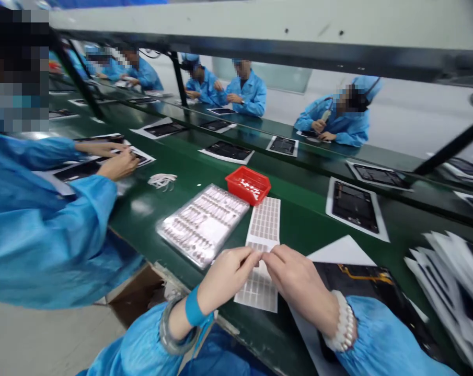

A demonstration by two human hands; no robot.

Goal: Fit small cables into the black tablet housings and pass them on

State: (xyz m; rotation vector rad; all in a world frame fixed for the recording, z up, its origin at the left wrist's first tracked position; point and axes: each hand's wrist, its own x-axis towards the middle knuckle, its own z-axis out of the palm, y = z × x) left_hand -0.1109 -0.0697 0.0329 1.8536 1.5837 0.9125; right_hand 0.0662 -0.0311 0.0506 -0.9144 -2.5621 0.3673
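Note:
Over a sheet of small stickers on the green bench, my left hand and my right hand meet at the fingertips. Both are closed in a pinch; whatever lies between the fingers is too small or hidden to name. Left of the sheet lies a clear plastic tray filled with rows of small white parts. A red bin with small white pieces stands behind the sheet. Beneath my right forearm is a black device panel with an orange flex cable, resting on white paper and partly covered by my sleeve.
At the right edge leans a stack of white sheets and panels. More black panels on white paper lie along the bench. To my left a co-worker's hands work on a panel, near white strips. A beam crosses overhead.

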